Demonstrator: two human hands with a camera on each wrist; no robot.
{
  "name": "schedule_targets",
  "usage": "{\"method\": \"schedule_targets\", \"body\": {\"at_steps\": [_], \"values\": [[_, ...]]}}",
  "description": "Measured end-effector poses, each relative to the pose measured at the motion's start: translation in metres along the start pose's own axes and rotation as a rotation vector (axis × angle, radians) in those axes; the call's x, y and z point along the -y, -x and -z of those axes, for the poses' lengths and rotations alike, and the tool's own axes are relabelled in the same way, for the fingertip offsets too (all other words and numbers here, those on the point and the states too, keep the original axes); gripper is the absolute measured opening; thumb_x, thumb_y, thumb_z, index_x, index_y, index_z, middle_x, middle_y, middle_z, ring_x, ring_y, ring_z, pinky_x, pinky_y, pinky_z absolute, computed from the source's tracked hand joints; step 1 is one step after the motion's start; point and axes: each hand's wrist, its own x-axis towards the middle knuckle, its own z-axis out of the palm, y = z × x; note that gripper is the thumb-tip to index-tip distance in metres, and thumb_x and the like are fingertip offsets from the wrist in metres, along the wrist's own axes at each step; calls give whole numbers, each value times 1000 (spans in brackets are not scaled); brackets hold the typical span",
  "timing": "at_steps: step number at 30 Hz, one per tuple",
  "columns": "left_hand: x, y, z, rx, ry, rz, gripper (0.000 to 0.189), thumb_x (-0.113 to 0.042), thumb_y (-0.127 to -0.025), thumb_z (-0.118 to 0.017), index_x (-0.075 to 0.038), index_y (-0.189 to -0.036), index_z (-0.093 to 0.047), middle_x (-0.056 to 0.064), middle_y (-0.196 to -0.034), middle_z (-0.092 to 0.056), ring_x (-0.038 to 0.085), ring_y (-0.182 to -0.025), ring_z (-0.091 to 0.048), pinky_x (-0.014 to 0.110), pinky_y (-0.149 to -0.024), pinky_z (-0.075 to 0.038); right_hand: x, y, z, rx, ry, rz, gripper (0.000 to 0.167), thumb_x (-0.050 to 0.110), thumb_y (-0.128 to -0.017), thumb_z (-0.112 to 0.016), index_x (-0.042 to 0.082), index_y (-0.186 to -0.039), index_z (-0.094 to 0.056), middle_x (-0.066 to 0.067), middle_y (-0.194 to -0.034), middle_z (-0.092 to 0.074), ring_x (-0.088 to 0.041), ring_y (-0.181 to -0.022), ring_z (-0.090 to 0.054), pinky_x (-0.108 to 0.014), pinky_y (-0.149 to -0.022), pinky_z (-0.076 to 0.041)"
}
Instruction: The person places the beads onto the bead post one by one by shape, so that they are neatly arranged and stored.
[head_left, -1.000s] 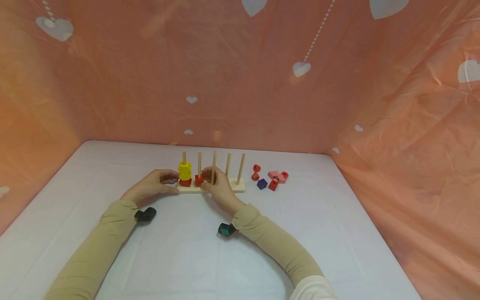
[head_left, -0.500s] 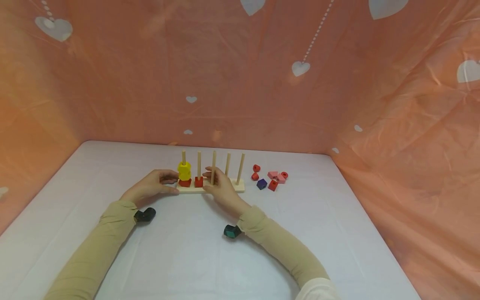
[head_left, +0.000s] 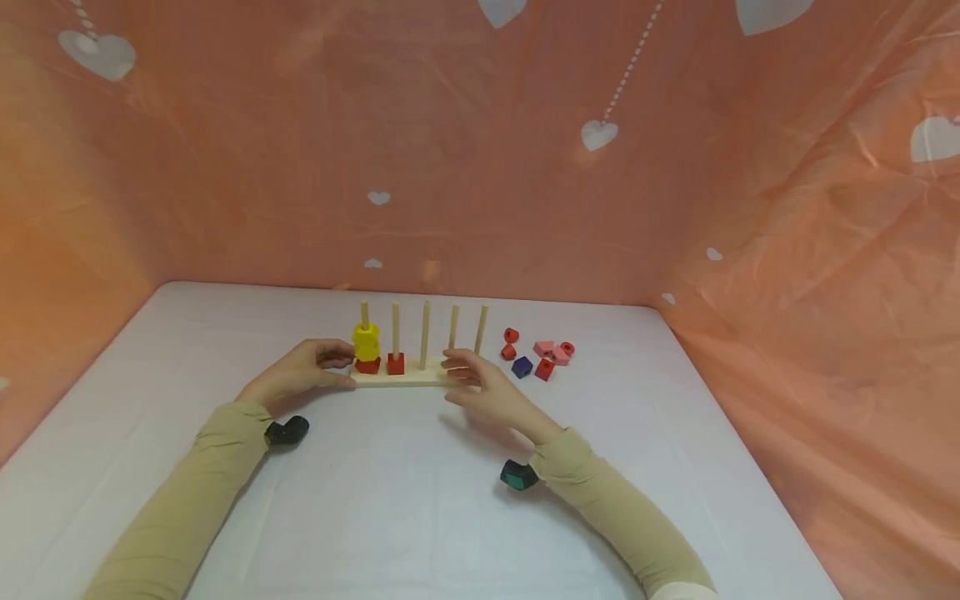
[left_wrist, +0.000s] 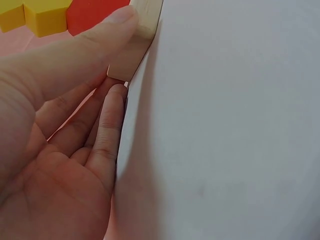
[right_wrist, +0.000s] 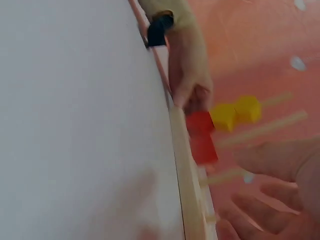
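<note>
Five pegs [head_left: 425, 333] stand on the rack [head_left: 405, 380], which sits toward the far side of the table [head_left: 360, 517] between both hands; the leftmost peg carries yellow beads [head_left: 366, 342] above a red bead [head_left: 368, 366], and the next a red cube [head_left: 396, 364]. The left hand [head_left: 292, 373] grips the rack's left end between thumb and fingers; the right hand [head_left: 495, 393] holds nothing, its fingers spread apart near the right end. Were the left grip to slacken, a bump from the right fingers could skid or tip the rack. A careless outward sweep could scatter the loose purple bead [head_left: 522, 367] and the pink bead [head_left: 543, 348] behind it. The right fingers hide the rack's right end and the feet of the last two pegs, so contact there cannot be told. The right wrist view is blurred; the left one cuts off the yellow beads at its top edge.
</note>
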Motion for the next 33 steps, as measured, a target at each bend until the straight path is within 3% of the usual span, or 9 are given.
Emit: {"method": "schedule_targets", "body": {"at_steps": [4,9,19,26,33], "values": [[1,-1,0,1,-7,-7,70,-20,-79,-79,5,-135,-45,23,-135,-48,36,-124,-47,43,-104,-38,-9,18,20,-21,-29,21,55,-1,-88,-66,-6,-137,-41,-24,-131,-51,-37,-120,-50,-48,-104,-38],[0,-1,0,-4,6,7,70,-20,-79,-80,4,-135,-46,21,-135,-49,35,-124,-47,43,-104,-38,-20,35,51,-105,-27,54,51,-8,-86,-65,-13,-131,-43,-33,-125,-50,-48,-116,-49,-58,-101,-36],[-2,3,-1,7,36,21,74,-23,-79,-79,3,-138,-42,22,-138,-46,36,-127,-43,46,-106,-35,-37,57,107,-316,120,-2,45,-2,-85,-69,1,-127,-54,-25,-122,-58,-40,-112,-54,-57,-98,-41],[0,1,1,6,34,1,72,-22,-79,-80,4,-136,-44,23,-136,-48,36,-126,-45,45,-106,-35,-49,60,113,-324,153,-67,43,-3,-86,-66,-3,-127,-54,-21,-123,-58,-38,-113,-53,-55,-98,-40],[1,2,0,4,45,9,72,-22,-79,-80,4,-136,-44,21,-137,-47,36,-127,-43,45,-107,-34,-57,57,105,-276,142,-198,46,2,-87,-67,9,-131,-55,-6,-129,-58,-24,-112,-54,-44,-96,-45]]}}
